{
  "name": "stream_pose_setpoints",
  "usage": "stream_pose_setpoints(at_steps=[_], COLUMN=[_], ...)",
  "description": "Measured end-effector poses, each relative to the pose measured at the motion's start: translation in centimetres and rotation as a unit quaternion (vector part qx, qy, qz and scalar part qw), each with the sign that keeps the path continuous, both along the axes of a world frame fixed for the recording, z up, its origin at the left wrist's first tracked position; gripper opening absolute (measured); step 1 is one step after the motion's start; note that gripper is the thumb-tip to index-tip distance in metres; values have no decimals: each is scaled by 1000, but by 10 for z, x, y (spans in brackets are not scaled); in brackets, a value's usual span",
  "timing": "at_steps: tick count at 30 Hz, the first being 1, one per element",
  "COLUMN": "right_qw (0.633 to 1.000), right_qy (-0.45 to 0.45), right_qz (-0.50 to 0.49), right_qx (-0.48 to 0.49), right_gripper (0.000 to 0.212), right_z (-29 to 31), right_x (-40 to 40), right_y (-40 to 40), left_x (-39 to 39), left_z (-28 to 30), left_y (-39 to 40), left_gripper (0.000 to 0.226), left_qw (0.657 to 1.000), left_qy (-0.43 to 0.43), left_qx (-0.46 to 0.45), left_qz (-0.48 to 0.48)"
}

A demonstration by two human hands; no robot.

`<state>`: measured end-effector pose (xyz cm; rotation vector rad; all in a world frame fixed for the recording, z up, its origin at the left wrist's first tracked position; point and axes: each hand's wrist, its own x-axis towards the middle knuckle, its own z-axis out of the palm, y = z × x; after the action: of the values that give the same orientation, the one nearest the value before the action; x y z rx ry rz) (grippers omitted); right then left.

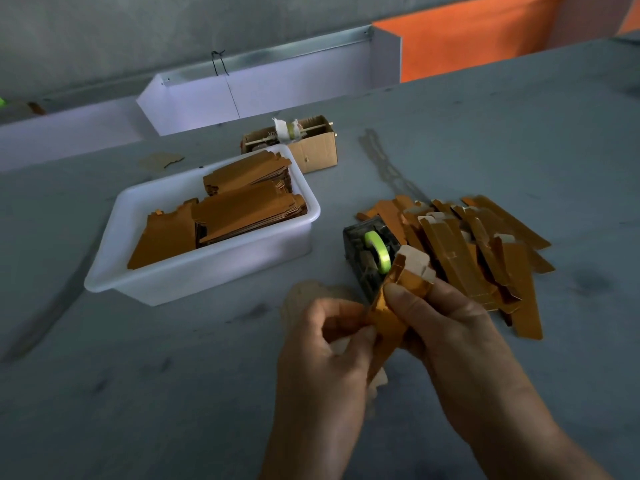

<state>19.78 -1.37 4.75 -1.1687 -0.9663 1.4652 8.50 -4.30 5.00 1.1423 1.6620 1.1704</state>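
Both hands hold one long orange-gold cardboard box blank (388, 323) above the grey table, just in front of a dark tape dispenser (367, 258) with a green tape roll (379, 251). My left hand (329, 344) pinches the blank's lower part between thumb and fingers. My right hand (446, 323) grips its upper part, thumb on top, with the pale flaps at its upper end sticking out above the fingers. A heap of folded orange-gold boxes (478, 251) lies to the right of the dispenser.
A white plastic tub (214, 271) at the left holds stacks of flat orange-gold blanks (221, 213). Behind it stands a small brown cardboard box (315, 150) with a tape roll on a stick. White panels and an orange panel (467, 39) line the far edge.
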Motion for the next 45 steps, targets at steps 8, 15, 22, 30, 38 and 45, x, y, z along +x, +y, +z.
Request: stream_pose_setpoints(at_steps=[8, 15, 22, 30, 38, 45], right_qw=[989, 970, 914, 829, 874, 948], right_qy=[-130, -208, -388, -548, -482, -313], right_qz=[40, -91, -4, 52, 49, -38], right_qx=[59, 89, 123, 98, 44, 51], right_gripper=[20, 16, 20, 22, 13, 10], right_z=[5, 6, -7, -8, -9, -18], right_x=[10, 45, 49, 37, 31, 24], right_y=[8, 28, 34, 37, 44, 40], left_x=[-8, -7, -6, 4, 26, 26], left_z=[8, 4, -1, -10, -15, -18], left_y=[4, 12, 13, 14, 16, 18], left_gripper=[10, 21, 16, 12, 15, 15], left_qw=[985, 979, 973, 966, 964, 968], left_qy=[-145, -191, -218, -245, -258, -243], left_qx=[-45, -54, -59, -62, -46, -50], left_qz=[-84, 51, 47, 49, 39, 30])
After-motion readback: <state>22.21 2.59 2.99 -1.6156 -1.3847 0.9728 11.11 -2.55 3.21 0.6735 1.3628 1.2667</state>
